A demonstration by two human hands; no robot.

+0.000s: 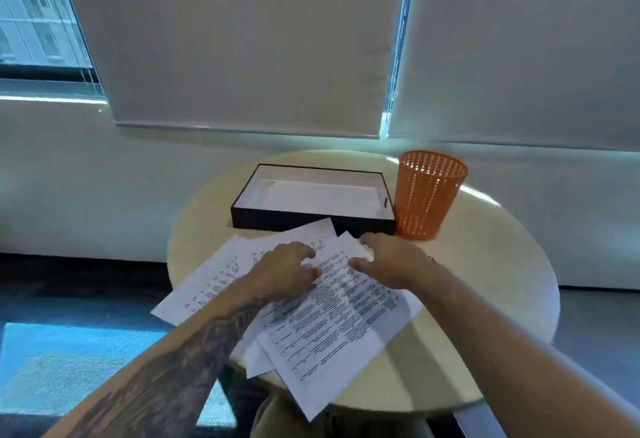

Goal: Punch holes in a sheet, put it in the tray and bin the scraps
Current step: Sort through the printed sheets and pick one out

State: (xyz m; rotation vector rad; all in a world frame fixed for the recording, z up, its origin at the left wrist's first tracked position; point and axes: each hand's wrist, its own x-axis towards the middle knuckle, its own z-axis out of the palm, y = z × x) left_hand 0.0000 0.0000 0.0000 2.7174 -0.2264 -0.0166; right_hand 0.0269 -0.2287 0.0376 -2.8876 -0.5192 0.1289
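Our left hand (289, 269) and right hand (388, 261) lay spread, gripping nothing, on loose overlapping sheets (332, 316); we risked dragging several off the table (467, 299).

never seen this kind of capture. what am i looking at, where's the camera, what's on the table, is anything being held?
There is no robot here: a person works with bare hands. The single picture comes from a wide-angle camera worn on the head, looking forward and down.

On the round table lie loose printed sheets, overlapping and hanging past the near edge. Behind them sits a shallow black tray with a white, empty inside, and to its right an orange mesh bin. No hole punch is visible.

The left hand rests flat on the sheets. The right hand curls its fingers at the top sheet's far edge; nothing is lifted yet.
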